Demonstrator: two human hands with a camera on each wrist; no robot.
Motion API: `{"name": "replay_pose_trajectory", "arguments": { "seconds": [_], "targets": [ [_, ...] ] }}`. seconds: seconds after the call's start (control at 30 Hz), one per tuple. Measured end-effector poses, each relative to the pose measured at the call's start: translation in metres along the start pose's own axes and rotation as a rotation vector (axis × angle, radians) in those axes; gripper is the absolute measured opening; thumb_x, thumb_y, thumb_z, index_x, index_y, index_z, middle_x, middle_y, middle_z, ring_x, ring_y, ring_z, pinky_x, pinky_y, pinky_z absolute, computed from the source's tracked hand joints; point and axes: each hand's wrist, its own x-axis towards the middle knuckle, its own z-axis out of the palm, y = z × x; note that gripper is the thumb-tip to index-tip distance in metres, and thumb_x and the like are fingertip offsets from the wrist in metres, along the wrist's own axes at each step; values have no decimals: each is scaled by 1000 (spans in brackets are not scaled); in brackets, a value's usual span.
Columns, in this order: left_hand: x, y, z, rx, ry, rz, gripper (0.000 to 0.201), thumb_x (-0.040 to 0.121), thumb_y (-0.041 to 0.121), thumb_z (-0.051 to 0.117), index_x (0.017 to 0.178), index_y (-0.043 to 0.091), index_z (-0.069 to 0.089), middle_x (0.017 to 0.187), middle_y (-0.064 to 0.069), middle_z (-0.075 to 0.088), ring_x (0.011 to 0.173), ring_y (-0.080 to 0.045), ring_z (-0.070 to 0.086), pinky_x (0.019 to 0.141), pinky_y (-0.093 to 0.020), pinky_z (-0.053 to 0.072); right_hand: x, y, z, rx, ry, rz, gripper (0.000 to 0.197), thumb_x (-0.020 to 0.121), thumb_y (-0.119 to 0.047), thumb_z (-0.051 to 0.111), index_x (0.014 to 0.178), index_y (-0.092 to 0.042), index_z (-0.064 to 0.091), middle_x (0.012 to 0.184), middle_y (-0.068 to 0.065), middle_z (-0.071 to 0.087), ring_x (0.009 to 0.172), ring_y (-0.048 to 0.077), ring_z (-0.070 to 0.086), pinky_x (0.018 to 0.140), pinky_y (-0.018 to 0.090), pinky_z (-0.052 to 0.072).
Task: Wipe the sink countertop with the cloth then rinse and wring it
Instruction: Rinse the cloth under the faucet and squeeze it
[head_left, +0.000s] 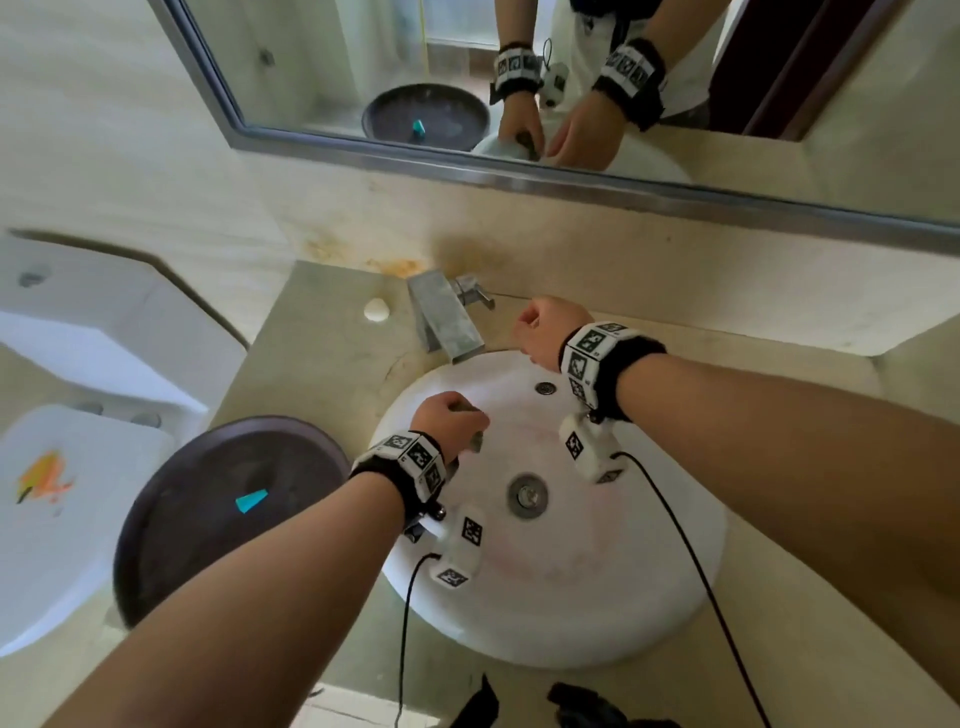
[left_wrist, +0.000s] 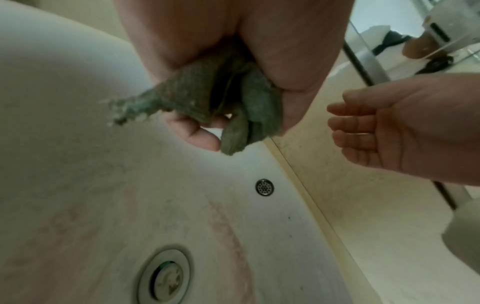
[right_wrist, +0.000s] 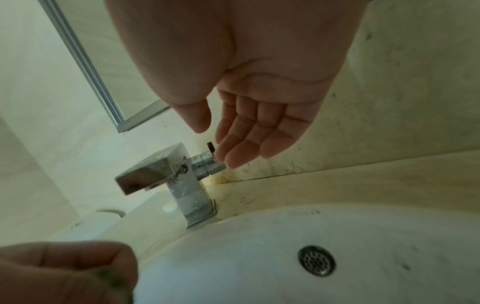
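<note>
My left hand (head_left: 451, 415) grips a bunched green cloth (left_wrist: 233, 107) over the back left part of the white sink basin (head_left: 649, 597); a frayed corner of the cloth sticks out past the fingers (left_wrist: 200, 133). My right hand (head_left: 543, 327) hovers above the basin's back rim, empty, with its fingers (right_wrist: 246, 131) straight and relaxed and their tips just short of the chrome tap's handle (right_wrist: 207, 162). The square chrome tap (head_left: 441, 319) stands behind the basin on the beige countertop (head_left: 322, 353). No water runs from its spout.
A dark round basin (head_left: 228, 509) with a teal scrap in it sits on the counter at the left. A small white soap (head_left: 376, 310) lies left of the tap. A mirror (head_left: 519, 93) hangs above, and a toilet (head_left: 78, 467) stands at the far left.
</note>
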Motion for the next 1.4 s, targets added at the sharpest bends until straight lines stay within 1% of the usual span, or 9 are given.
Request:
{"name": "replay_pose_trajectory", "arguments": {
  "seconds": [0.13, 0.2, 0.33, 0.5, 0.97, 1.1, 1.23, 1.3, 1.4],
  "targets": [
    [13, 2, 0, -107, 65, -25, 18, 74, -5, 62, 80, 11, 53, 76, -17, 63, 59, -30, 63, 56, -42, 50, 26, -13, -2, -60, -32, 1, 36, 94, -33, 49, 112, -6, 64, 105, 14, 70, 83, 26, 62, 77, 34, 50],
    [19, 5, 3, -151, 95, 4, 27, 74, -9, 62, 86, 14, 55, 80, -14, 65, 61, -29, 63, 60, -39, 49, 38, -18, 1, -92, -39, -10, 37, 95, -35, 48, 111, -5, 64, 104, 14, 68, 93, 30, 63, 78, 33, 47],
    [27, 14, 9, -127, 138, 55, 25, 73, 2, 71, 92, 13, 60, 69, -10, 62, 57, -24, 59, 61, -33, 52, 59, -24, 11, -171, -75, -62, 34, 96, -40, 48, 96, -10, 65, 87, 8, 65, 81, 28, 62, 67, 30, 43],
    [37, 18, 14, -144, 169, 51, 30, 69, 11, 78, 93, 16, 61, 69, -8, 65, 62, -25, 60, 66, -37, 55, 76, -22, 14, -196, -106, -95, 32, 96, -36, 51, 100, -9, 68, 93, 8, 72, 85, 27, 68, 74, 31, 53],
    [48, 15, 19, -186, 240, 89, 24, 71, 13, 76, 88, 18, 61, 74, -6, 66, 61, -22, 62, 69, -38, 57, 86, -12, 5, -293, -122, -182, 34, 97, -26, 44, 89, -12, 74, 86, 6, 72, 76, 24, 67, 67, 27, 49],
    [46, 13, 17, -198, 230, 109, 22, 73, 13, 75, 88, 20, 60, 70, -5, 66, 60, -21, 60, 66, -35, 55, 80, -10, 8, -251, -104, -184, 35, 99, -31, 41, 101, -14, 72, 88, 3, 73, 69, 21, 64, 56, 24, 44],
    [42, 15, 18, -322, 172, 82, 30, 76, -2, 66, 102, 12, 57, 82, -12, 65, 69, -25, 60, 71, -39, 55, 61, 1, 15, -122, -17, -103, 41, 99, -41, 35, 126, -16, 53, 93, 3, 66, 66, 17, 57, 55, 27, 41],
    [39, 15, 18, -361, 147, 72, 43, 77, -14, 51, 112, 10, 53, 83, -10, 61, 73, -28, 58, 78, -44, 53, 49, 10, 24, -75, -32, -48, 36, 98, -36, 35, 123, -16, 52, 91, 2, 64, 69, 17, 60, 55, 28, 43],
    [38, 11, 16, -308, 141, 71, 49, 79, -12, 42, 120, 14, 49, 80, -12, 64, 72, -32, 61, 76, -48, 54, 33, 21, 45, 178, -279, 4, 22, 88, -29, 51, 108, -24, 59, 96, 2, 70, 81, 17, 69, 65, 33, 56]
  ]
}}
